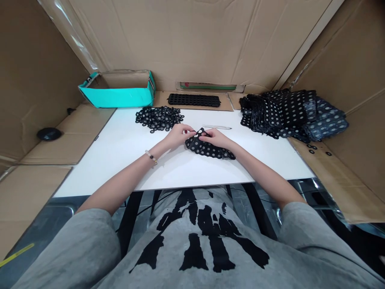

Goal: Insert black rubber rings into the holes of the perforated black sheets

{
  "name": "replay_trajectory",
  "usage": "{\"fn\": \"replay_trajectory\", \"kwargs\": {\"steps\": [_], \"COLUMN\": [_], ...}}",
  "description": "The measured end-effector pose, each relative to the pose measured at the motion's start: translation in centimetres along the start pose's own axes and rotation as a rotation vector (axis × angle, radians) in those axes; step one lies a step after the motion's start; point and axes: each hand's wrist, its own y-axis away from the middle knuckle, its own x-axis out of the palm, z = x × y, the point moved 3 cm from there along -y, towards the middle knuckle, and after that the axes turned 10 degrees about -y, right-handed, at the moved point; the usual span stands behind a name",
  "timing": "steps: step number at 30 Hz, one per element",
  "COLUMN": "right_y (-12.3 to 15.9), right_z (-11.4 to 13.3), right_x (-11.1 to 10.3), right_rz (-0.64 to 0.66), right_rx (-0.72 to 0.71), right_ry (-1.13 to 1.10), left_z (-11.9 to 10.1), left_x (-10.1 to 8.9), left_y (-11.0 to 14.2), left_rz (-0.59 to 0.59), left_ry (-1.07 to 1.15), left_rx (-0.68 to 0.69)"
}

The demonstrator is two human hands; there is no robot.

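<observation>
Forearms (129, 178) slanted, left hand (178, 135), right hand (219, 139) pinching dotted sheet (207, 150)

A grey short-sleeved T-shirt (170, 257) carries jagged black print (221, 255) across its front. A bracelet (151, 157) of pale and dark beads with a golden charm (156, 162) circles the left wrist (157, 150).

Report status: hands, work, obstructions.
Left hand, right hand: both pinching dotted black sheet. Loose black rings beyond left hand, pen-like tool beyond right; neither appears in the way.
</observation>
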Motion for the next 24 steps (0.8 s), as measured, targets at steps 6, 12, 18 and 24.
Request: {"fn": "replay_trajectory", "kwargs": {"steps": [6,12,18,24], "right_y": [-0.2,0.0,-0.2,-0.1], "right_z": [-0.5,-0.5,-1.0,-0.4], "right_x": [-0.4,-0.3,-0.3,-0.2], "right_rz": [-0.076,-0.115,-0.174,-0.11], "right_rx": [0.065,0.058,0.057,-0.013], "right_ry": [0.039,0.021,-0.006,-0.087], "left_z": [2.8,5.8,2.3,-1.9], "left_x": [-2.3,-6.3,-4.1,-0.2], "left_y": [-0.9,0.5,0.4,0.8], "left_rz": [-0.278,-0.496,-0.281,0.002], "left_ry": [0.055,-0.404,-0.374,-0.178], "left_rx": [-0.218,-0.284,0.003,0.188]}}
